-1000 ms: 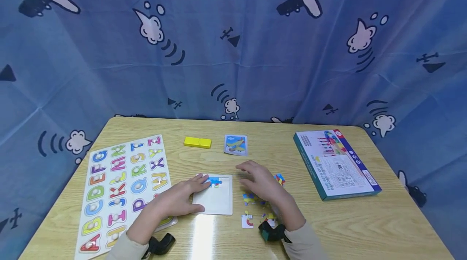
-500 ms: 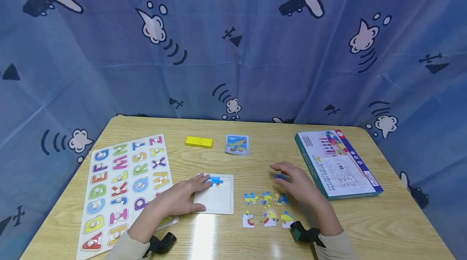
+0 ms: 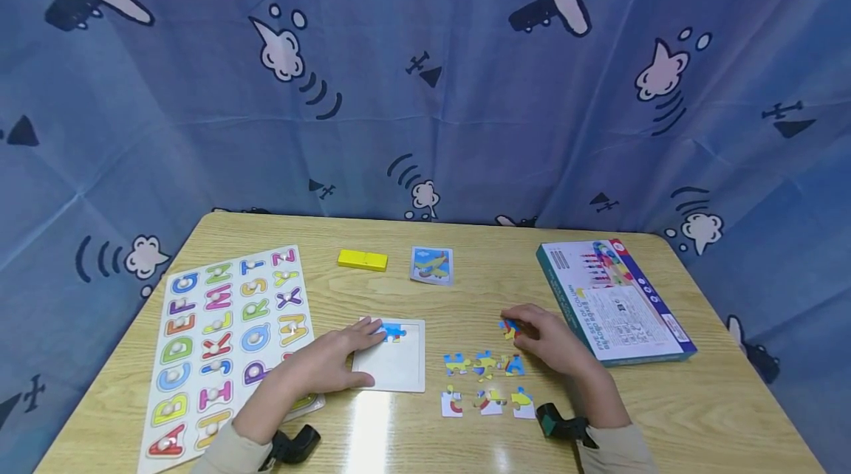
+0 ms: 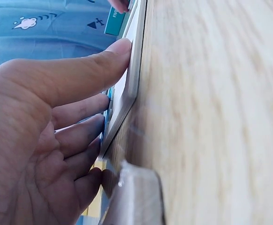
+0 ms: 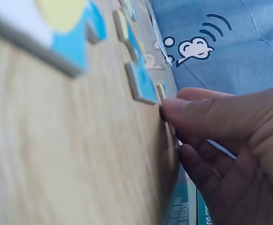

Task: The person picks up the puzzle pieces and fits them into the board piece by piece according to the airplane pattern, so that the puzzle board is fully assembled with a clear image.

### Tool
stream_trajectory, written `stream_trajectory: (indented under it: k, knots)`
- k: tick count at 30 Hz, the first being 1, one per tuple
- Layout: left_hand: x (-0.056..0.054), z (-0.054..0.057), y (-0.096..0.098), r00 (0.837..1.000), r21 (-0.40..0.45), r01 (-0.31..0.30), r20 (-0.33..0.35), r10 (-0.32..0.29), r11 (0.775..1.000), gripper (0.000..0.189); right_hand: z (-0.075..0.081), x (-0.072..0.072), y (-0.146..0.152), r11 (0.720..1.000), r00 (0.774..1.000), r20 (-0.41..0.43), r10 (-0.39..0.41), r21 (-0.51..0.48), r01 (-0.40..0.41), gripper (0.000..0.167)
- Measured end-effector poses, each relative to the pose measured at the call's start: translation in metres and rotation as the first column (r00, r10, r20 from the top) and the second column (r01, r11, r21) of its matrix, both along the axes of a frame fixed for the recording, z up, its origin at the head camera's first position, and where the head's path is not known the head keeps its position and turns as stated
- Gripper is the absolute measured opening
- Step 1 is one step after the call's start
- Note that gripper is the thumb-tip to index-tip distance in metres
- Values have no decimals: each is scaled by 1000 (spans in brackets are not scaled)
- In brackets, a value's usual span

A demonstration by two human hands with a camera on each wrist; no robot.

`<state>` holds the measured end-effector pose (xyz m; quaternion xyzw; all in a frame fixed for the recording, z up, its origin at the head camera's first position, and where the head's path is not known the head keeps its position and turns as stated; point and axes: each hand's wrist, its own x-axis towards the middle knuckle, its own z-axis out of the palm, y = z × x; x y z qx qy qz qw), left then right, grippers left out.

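Observation:
A white puzzle tray (image 3: 388,368) lies flat in front of me, with blue jigsaw pieces (image 3: 394,331) along its upper edge. My left hand (image 3: 327,361) rests on the tray's left side, fingers extended over the upper-left corner and thumb near the lower edge. To the right, my right hand (image 3: 548,339) pinches a red, blue and yellow puzzle piece (image 3: 508,329) on the table between thumb and fingers. In the right wrist view the thumb meets that piece's edge, and the fingers hide part of it. Several loose puzzle pieces (image 3: 487,364) lie in two rows just below it.
A wooden alphabet board (image 3: 229,341) occupies the left of the table. Toward the back are a yellow box (image 3: 362,260) and a picture card of an airplane (image 3: 431,265). A flat boxed set (image 3: 614,300) lies to the right, close to my right hand.
My right hand has moved right, away from the tray's side and off the loose pieces, and its fingers have closed around the upper piece. My left hand has stayed on the tray.

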<state>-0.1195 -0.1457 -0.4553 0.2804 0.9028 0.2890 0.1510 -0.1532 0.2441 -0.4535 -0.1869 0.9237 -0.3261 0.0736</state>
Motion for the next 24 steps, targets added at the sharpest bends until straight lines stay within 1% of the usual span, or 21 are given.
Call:
stream_trajectory:
  k: [6, 10, 17, 20, 24]
  knots:
    - [0, 1, 0, 1000, 1, -2, 2, 2, 1000, 68, -2, -1, 1, 1000, 999, 18, -27, 5, 27, 32]
    - [0, 2, 0, 1000, -3, -6, 12, 6, 1000, 69, -2, -1, 1, 999, 999, 13, -49, 19, 48, 30]
    - [0, 0, 1, 1000, -8, -10, 20, 10, 1000, 69, 0, -1, -1, 996, 996, 11, -83, 35, 82, 30]
    - [0, 0, 0, 1000, -5, -13, 23, 13, 1000, 69, 1, 0, -3, 996, 996, -8, -90, 30, 90, 32]
    - [0, 0, 0, 1000, -6, -14, 22, 14, 1000, 69, 1, 2, -9, 995, 993, -70, -97, 5, 98, 34]
